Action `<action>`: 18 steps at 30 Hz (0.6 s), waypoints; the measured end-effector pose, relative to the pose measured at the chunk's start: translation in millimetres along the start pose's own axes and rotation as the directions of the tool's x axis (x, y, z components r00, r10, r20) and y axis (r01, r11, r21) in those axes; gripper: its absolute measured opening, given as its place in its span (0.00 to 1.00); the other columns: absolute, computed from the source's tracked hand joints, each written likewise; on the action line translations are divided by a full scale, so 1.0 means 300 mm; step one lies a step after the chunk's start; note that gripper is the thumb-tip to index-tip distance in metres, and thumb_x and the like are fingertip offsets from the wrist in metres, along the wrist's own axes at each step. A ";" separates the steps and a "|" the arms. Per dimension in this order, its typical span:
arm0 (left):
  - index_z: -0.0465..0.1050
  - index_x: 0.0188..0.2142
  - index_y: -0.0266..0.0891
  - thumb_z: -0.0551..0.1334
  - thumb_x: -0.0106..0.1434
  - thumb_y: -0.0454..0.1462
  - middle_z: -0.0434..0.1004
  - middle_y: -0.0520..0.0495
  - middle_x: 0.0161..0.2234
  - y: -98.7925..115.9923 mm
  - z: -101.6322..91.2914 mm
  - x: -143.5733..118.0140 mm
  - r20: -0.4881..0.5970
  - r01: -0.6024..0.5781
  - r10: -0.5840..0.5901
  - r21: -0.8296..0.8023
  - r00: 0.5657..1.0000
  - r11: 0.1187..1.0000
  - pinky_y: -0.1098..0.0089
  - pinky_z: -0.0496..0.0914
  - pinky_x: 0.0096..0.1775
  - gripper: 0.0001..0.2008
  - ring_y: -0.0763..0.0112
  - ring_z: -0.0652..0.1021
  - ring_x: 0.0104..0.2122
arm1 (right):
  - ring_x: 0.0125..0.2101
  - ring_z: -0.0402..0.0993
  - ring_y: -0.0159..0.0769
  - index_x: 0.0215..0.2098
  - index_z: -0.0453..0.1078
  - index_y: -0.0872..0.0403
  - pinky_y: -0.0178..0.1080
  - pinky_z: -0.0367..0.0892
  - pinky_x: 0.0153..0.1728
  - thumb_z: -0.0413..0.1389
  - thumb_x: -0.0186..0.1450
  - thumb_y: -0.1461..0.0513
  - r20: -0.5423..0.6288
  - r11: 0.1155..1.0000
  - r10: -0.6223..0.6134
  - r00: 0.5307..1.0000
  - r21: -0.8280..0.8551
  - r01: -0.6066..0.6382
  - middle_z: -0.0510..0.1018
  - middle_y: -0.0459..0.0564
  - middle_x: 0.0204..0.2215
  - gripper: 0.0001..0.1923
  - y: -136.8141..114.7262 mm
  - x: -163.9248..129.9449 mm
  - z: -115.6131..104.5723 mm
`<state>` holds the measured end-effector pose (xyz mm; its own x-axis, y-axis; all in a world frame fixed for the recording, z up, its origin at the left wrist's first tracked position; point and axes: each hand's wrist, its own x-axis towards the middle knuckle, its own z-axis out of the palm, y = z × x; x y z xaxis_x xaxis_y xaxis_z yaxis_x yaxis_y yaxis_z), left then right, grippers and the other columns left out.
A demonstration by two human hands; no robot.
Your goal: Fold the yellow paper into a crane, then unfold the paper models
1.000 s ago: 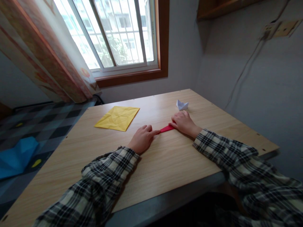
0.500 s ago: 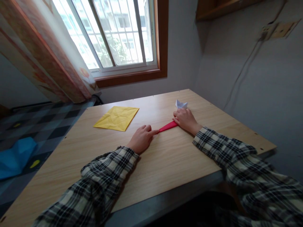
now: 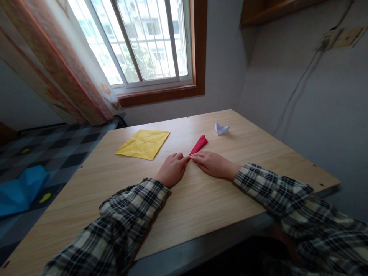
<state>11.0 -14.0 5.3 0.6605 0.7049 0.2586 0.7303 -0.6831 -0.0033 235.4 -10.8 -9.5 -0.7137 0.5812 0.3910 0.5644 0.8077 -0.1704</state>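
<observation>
A narrow folded red paper lies on the wooden table, its wider end pointing away from me and its tip close to my fingers. At that tip is my left hand, index finger stretched along the paper and the other fingers curled. My right hand comes in from the right, its fingers pressed together over the near end of the red paper. The fingertips of both hands almost meet there, covering the tip.
Creased yellow paper lies flat at the left of the wooden table. Toward the back right sits a small white paper boat. Folded blue paper rests on the checked cloth beyond the table's left edge.
My right hand has slid from the wide end of the red paper down to its tip, uncovering the wide end and the white boat. The red paper now angles more away from me.
</observation>
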 end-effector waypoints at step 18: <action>0.74 0.56 0.38 0.53 0.71 0.34 0.75 0.41 0.39 -0.007 -0.004 0.004 0.005 -0.003 0.003 -0.055 1.000 0.998 0.58 0.69 0.46 0.18 0.59 0.72 0.41 | 0.54 0.74 0.45 0.61 0.70 0.57 0.49 0.65 0.55 0.46 0.75 0.60 0.030 0.994 0.070 0.997 -0.091 -0.068 0.76 0.58 0.57 0.21 0.026 0.003 0.003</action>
<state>10.1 -12.1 6.9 0.6635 0.7039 0.2537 0.7179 -0.6944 0.0492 238.7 -4.0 -11.2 -0.6843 0.6394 0.3507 0.6466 0.7543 -0.1136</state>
